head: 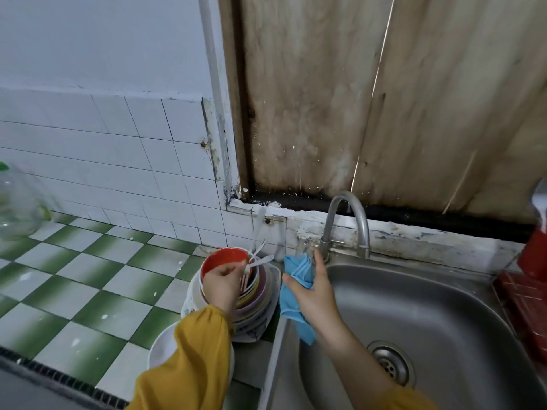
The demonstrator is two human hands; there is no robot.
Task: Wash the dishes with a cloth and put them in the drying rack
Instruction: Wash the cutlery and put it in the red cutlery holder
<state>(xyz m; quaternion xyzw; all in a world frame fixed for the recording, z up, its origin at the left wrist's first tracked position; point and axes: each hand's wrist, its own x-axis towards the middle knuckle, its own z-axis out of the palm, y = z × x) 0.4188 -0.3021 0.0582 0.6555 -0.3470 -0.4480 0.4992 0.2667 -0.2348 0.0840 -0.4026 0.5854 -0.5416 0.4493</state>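
Observation:
A stack of plates and bowls (254,309) stands on the counter left of the sink, topped by a red bowl (222,258) with white plastic forks and spoons in it. My left hand (222,287) is over the stack and pinches a white fork (245,276), prongs pointing down. My right hand (313,294) holds a blue cloth (296,291) at the sink's left rim, fingers stretched up toward the tap. A white bowl (162,347) lies partly hidden under my left sleeve.
The steel sink (429,306) with its drain (390,362) fills the right side, and a curved tap (346,226) stands at its back edge. A red rack (527,303) is at the far right. A clear bottle (17,202) stands on the green-checked counter (74,276).

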